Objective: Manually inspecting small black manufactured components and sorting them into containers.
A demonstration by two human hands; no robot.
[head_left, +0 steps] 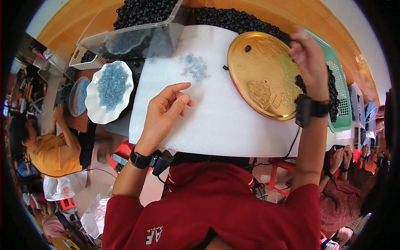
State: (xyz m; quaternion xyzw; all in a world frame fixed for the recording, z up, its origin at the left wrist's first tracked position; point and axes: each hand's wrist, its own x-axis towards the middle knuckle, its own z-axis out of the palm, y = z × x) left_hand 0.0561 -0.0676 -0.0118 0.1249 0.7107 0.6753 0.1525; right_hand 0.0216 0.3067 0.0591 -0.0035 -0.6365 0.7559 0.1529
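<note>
My left hand [166, 110] rests on a white foam sheet [216, 121], fingers loosely curled with thumb and forefinger pinched together; whether a bead is between them is too small to tell. A small scatter of pale blue beads [195, 66] lies on the sheet beyond it. My right hand [306, 58] is raised over the far right edge of a round gold tray [262, 77], fingers together near a heap of black beads [333, 96] in a green basket [341, 83]. One black bead [248, 48] sits on the tray.
A white scalloped dish [109, 91] of blue beads stands to the left, with a grey plate [78, 96] beside it. Clear plastic bins [133, 29] and more black beads [237, 21] fill the back. Other people sit at left [50, 150] and right [341, 183].
</note>
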